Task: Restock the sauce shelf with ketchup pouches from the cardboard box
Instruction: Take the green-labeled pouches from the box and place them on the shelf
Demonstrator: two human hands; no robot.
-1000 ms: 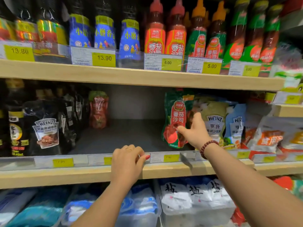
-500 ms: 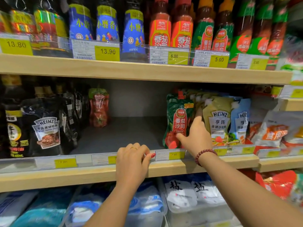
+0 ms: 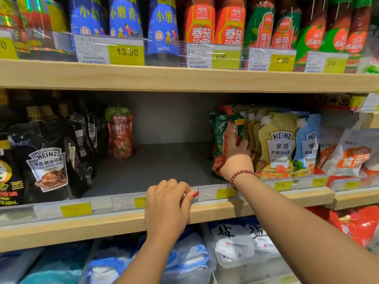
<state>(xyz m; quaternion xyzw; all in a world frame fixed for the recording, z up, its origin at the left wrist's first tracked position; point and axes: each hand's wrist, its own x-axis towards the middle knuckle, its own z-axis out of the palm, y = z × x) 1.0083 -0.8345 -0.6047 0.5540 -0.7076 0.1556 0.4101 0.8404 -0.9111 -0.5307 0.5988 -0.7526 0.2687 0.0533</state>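
Observation:
A green and red ketchup pouch (image 3: pixel 220 140) stands upright on the grey middle shelf (image 3: pixel 155 169), right of an open gap. My right hand (image 3: pixel 235 154) reaches in and holds this pouch, fingers wrapped around its right side. At the back left of the gap a second red ketchup pouch (image 3: pixel 120 134) stands alone. My left hand (image 3: pixel 167 203) rests on the shelf's front rail, fingers curled over the price-tag strip. The cardboard box is not in view.
Black Heinz pouches (image 3: pixel 48 160) fill the shelf's left side; yellow (image 3: pixel 276 144) and blue Heinz pouches (image 3: pixel 306 142) stand right of my right hand. Bottles (image 3: pixel 200 23) line the upper shelf. Salt bags (image 3: pixel 235 240) in clear bins sit below.
The camera has moved closer to the shelf. My right hand has slid deeper in and higher on the green ketchup pouch, which now stands turned more edge-on. My left hand stays on the rail.

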